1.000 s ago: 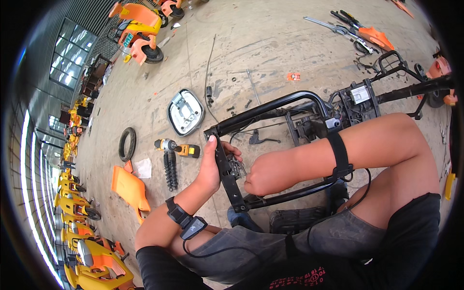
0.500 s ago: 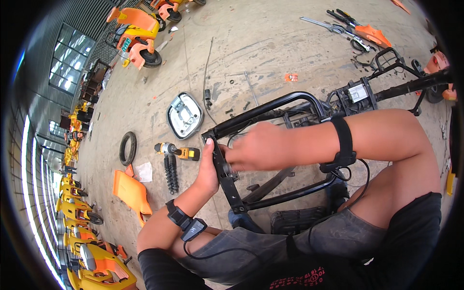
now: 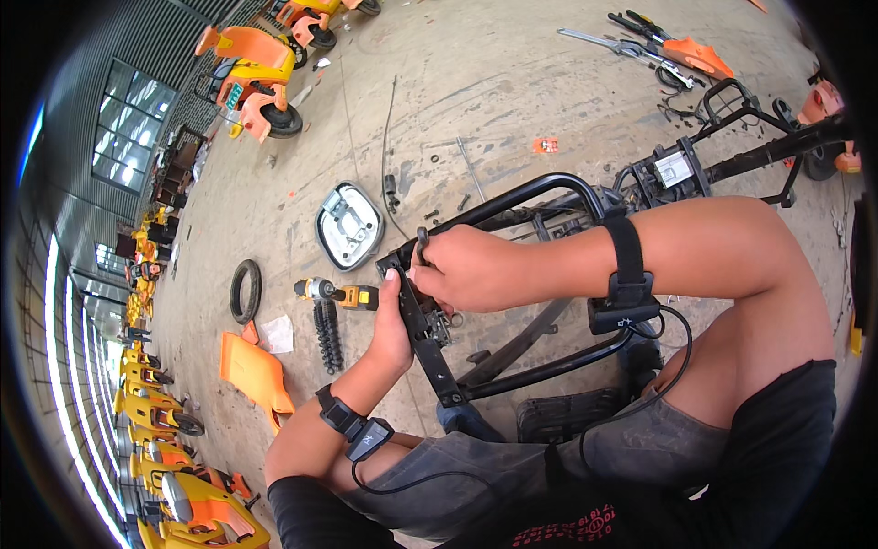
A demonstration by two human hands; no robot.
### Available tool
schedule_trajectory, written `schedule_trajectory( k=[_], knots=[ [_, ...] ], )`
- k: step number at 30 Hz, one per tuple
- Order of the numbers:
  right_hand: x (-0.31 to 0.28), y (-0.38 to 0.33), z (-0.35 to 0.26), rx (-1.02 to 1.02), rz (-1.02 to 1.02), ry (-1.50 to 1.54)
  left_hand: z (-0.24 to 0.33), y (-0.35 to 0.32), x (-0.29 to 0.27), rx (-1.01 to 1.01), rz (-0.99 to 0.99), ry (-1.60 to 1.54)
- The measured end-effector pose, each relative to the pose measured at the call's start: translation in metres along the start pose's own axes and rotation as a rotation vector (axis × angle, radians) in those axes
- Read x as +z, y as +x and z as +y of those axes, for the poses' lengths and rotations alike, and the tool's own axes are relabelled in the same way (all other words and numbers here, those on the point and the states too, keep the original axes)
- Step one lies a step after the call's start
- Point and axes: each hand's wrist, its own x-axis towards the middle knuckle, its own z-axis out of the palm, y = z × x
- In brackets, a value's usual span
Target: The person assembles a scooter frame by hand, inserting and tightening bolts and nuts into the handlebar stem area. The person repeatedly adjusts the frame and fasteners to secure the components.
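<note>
A black tubular scooter frame [image 3: 540, 194] lies in front of me, with a flat black crossplate [image 3: 427, 343] at its left end. My left hand [image 3: 391, 329] is closed around that plate, thumb on top; its other fingers are mostly hidden. Just right of it, my right hand [image 3: 471, 268] is closed at the plate's upper part. Above its curled fingers sticks out a small dark tool with a rounded end [image 3: 422, 240]; the rest is covered by the hand. Under the right hand sits a small metal mechanism [image 3: 442, 327] fixed beside the plate.
Left of the frame lie a yellow-black power drill [image 3: 352, 296], a black coil-spring shock absorber [image 3: 326, 337], a tyre [image 3: 244, 291], an orange panel [image 3: 254, 371] and a silver-and-black housing [image 3: 349, 226]. Loose bolts [image 3: 465, 201] lie beyond. Yellow scooters [image 3: 155, 416] line the left side.
My right hand has moved slightly up along the plate and turned. The dark tool end now shows above its fingers, and more of the metal mechanism is uncovered. My left hand keeps its hold.
</note>
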Motion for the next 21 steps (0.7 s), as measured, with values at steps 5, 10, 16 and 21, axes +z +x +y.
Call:
schedule_trajectory(
  k=[5, 10, 16, 21],
  knots=[
    [0.009, -0.001, 0.003, -0.039, 0.066, 0.037, 0.001, 0.000, 0.001, 0.036, -0.016, -0.045],
    [0.007, 0.004, -0.008, 0.214, 0.029, 0.338, 0.002, 0.001, 0.002, 0.057, -0.082, -0.025],
    [0.020, 0.011, -0.003, 0.072, 0.145, 0.211, 0.000, 0.000, 0.000, 0.072, -0.062, -0.119],
    [0.029, 0.007, 0.006, -0.111, 0.238, -0.039, 0.002, -0.002, 0.011, 0.051, 0.073, -0.147]
  ],
)
